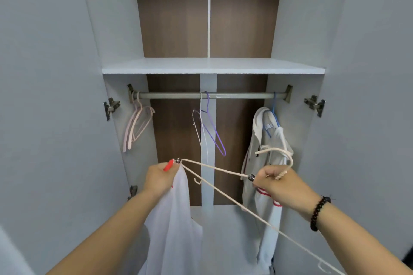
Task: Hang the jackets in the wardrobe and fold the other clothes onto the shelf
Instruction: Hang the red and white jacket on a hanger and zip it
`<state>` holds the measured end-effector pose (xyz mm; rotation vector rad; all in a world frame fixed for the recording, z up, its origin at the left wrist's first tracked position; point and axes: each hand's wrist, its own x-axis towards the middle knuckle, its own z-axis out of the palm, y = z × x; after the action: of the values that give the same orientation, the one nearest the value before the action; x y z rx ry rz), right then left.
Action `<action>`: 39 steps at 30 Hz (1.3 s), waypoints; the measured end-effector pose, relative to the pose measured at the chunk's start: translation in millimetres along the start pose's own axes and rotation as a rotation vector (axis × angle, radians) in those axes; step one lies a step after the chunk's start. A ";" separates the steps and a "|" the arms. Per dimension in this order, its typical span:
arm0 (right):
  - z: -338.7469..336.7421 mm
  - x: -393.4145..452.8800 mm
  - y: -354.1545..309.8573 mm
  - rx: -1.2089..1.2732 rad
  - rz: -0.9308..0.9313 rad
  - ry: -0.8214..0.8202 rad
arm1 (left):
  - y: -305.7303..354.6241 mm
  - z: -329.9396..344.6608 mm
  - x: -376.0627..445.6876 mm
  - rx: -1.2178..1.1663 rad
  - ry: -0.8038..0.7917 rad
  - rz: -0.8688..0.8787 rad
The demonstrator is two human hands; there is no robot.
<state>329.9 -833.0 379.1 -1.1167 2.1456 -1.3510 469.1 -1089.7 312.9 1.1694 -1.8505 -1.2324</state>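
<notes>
Left hand [159, 177] is gripping one white garment [173, 225] with red trim, fingers curled round the fabric at one end of a cream hanger [220, 176]; garment is hanging down in front of the open wardrobe. Right hand [276, 182] is clenching the hanger's neck, hook curving above the fist. One rail [178, 95] is carrying pink hangers [136, 127] at left (count unclear), two thin hangers, white and purple [212, 131], mid-rail, and one grey jacket [266, 163] on a blue hanger at right. One shelf [212, 66] above.
</notes>
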 end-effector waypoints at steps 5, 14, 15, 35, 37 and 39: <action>-13.4 -30.2 -6.9 -0.014 -0.043 -0.033 | 10.2 -23.1 -35.5 -0.045 -0.060 -0.039; -50.6 -97.2 -2.5 -0.047 -0.125 -0.190 | 18.4 -34.5 -107.3 0.084 -0.226 -0.095; -56.2 -105.4 0.7 -0.068 -0.130 -0.207 | 17.0 -31.0 -119.3 0.199 -0.235 -0.057; -41.4 -190.4 31.0 -0.219 -0.058 -0.529 | 50.5 -46.4 -283.2 0.995 -0.655 0.382; -20.6 -189.9 31.0 -0.255 -0.081 -0.519 | 58.3 -54.0 -292.1 1.100 -0.692 0.405; -0.4 -189.7 29.9 -0.250 -0.087 -0.490 | 64.4 -63.1 -303.5 1.081 -0.699 0.408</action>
<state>434.2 -678.1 334.3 -1.4720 1.9438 -0.7428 627.6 -826.7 389.9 0.7395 -3.2796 -0.3348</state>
